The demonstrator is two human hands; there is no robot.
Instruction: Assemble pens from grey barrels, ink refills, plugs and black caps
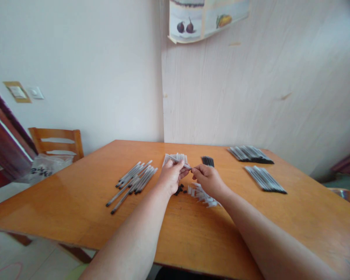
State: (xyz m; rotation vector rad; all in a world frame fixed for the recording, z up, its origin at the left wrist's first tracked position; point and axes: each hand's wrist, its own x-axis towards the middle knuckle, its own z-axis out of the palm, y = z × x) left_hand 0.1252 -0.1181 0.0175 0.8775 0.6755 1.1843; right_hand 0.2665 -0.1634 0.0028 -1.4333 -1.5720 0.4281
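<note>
My left hand [172, 175] is closed on a clear pen barrel [186, 166], which slants down to the right between thumb and fingers. At the barrel's right end, the fingertips of my right hand [205, 177] are pinched together. A small dark spot shows there, too small to name. Behind my left hand lies a row of whitish pen barrels [182, 156]. Small black plugs [179, 189] are scattered just below the hands. Under my right hand is a loose heap of white translucent pen caps [204, 196], partly covered by the wrist. Black thin sticks [207, 161] lie bundled behind it.
Several black-ended pens [137, 179] lie loosely on the left of the wooden table [84, 206]. Two neat rows of pens, a far row [251, 154] and a nearer row [266, 179], lie at the right. A chair [56, 136] with a plastic bag [46, 165] stands beyond the left edge.
</note>
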